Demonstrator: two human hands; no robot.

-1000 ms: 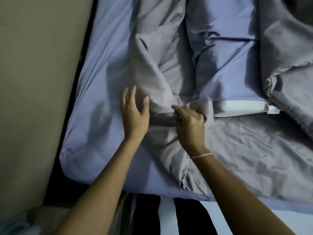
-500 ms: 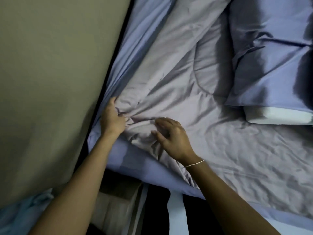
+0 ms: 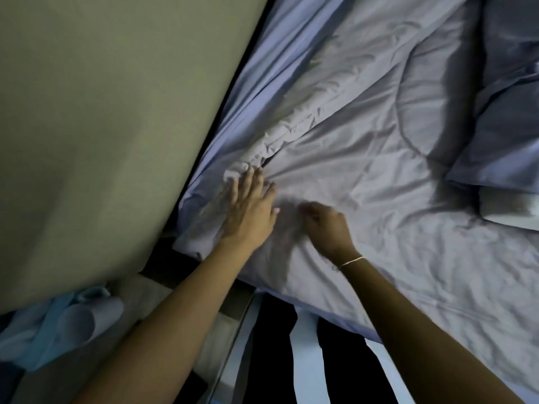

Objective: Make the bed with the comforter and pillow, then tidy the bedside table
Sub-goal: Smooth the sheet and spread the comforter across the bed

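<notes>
The wall (image 3: 102,126) is running along my left, with the bed (image 3: 253,91) pushed almost against it. I am spreading the comforter (image 3: 364,170) over the bed; it is lying across most of the mattress, its corner reaching the near left edge beside the wall. The pillow (image 3: 501,135) is sitting at the far right, half over the comforter's edge, its white end poking out of the case.

My left hand (image 3: 250,211) is pressing flat on the comforter near the wall side, fingers straight and spread, holding nothing. My right hand (image 3: 326,225) is just beside it, fingers curled down into the cloth and seeming to pinch a fold, though blur is hiding the tips.

I am judging the comforter soft, light and limp: it is bunching into ridges wherever I push, so smoothing with a flat palm and pulling from the hem or corner should work better than grabbing the middle. The cloth looks smooth and may slide on the sheet.

Half a second ago my left hand was gripping the comforter's edge by the wall; now it is lying flat. The corner has been drawn further toward the mattress corner, and the heavy folds between my hands are flattening out.
</notes>
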